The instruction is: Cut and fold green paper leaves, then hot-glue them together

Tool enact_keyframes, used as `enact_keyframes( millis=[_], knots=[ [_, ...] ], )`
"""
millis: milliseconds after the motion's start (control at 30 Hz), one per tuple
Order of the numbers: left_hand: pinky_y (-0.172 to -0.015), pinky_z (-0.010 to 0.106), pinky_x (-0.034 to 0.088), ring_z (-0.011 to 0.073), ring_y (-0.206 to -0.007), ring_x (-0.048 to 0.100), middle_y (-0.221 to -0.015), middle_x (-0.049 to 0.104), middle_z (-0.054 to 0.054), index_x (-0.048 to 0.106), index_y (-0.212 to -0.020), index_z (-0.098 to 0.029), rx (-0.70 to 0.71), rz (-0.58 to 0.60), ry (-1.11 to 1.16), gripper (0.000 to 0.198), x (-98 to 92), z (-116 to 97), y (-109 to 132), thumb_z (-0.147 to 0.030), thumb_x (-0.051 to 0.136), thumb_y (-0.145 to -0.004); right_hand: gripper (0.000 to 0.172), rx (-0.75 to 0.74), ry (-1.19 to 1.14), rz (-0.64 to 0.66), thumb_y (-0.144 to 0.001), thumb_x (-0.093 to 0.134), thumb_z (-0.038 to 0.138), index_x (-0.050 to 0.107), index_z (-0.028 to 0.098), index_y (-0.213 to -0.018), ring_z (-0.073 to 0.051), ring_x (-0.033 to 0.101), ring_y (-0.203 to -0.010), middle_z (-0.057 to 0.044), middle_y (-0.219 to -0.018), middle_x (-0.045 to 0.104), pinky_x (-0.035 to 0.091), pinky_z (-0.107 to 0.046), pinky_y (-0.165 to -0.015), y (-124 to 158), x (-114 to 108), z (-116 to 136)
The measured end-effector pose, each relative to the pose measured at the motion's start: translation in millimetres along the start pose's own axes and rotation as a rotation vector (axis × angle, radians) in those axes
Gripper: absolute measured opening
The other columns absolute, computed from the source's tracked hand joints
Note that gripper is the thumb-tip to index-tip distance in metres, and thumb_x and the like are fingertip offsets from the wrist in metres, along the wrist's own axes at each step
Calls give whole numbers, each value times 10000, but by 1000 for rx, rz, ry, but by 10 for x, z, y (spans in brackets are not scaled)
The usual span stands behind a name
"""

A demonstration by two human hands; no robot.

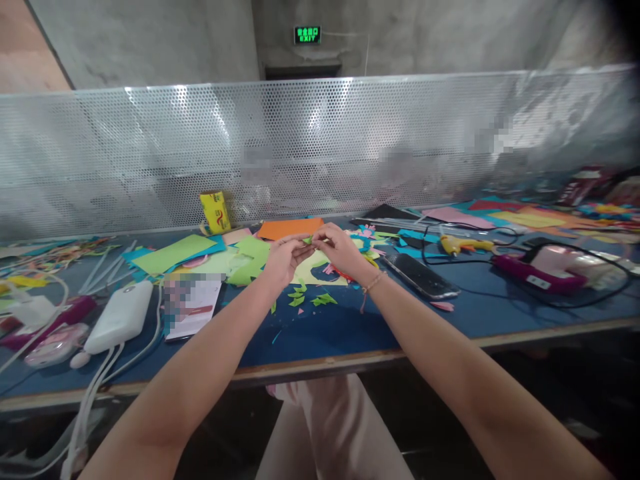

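Observation:
Both my hands meet above the middle of the blue table (325, 330). My left hand (283, 259) and my right hand (339, 248) pinch a small light-green paper piece (310, 239) between their fingertips, fingers curled. Beneath them lie pale yellow and green paper sheets (250, 257) and small green scraps (323, 300). A thin bracelet sits on my right wrist. A black phone (419, 275) lies just right of my right forearm.
An orange sheet (290, 228) and a yellow box (215, 212) lie behind the hands. A white power bank (120, 317) with cables and a booklet (193, 305) are at left. A yellow glue gun (463, 245) and a pink device (547, 267) are at right. A perforated metal screen (320, 140) backs the table.

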State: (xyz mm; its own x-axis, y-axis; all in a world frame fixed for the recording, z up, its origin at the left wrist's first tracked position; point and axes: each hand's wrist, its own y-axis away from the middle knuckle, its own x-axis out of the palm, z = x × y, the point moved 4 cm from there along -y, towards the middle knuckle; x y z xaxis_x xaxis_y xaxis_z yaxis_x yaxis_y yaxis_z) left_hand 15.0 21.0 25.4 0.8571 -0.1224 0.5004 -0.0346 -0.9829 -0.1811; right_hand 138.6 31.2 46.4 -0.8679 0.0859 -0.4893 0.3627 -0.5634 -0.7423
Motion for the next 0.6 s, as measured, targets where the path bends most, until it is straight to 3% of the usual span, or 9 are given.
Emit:
enact_keyframes(
  millis=[133,267,467,600],
  knots=[
    [-848,362,432,153,-671,624,-627,635,45,611,-690,-110,-48,-1,-5,143,-5,-4,2,-45,528,-593,47,-82,39,22,-738,543,173,498,182,-749,-134,495,-784,-34,-832,469,475,-270,-671,29,5,13],
    [-797,359,449,164,-708,617,-727,645,55,607,-687,-123,-90,23,-70,96,2,0,24,-152,637,-600,60,-146,149,7,-750,531,160,476,181,-741,-138,481,-775,-31,-806,468,461,-280,-694,36,2,24],
    [-753,335,453,148,-666,604,-690,634,55,616,-672,-113,-35,12,-158,163,-2,-22,27,-237,681,-587,45,-250,276,13,-771,525,165,498,183,-739,-143,477,-777,-28,-777,500,420,-289,-731,41,13,65],
    [-751,334,453,133,-626,596,-643,627,46,614,-656,-115,-11,-18,-162,145,-7,-31,23,-225,674,-582,45,-227,263,12,-774,520,165,520,185,-734,-137,484,-764,-27,-786,503,413,-285,-728,40,20,67]
  ],
)
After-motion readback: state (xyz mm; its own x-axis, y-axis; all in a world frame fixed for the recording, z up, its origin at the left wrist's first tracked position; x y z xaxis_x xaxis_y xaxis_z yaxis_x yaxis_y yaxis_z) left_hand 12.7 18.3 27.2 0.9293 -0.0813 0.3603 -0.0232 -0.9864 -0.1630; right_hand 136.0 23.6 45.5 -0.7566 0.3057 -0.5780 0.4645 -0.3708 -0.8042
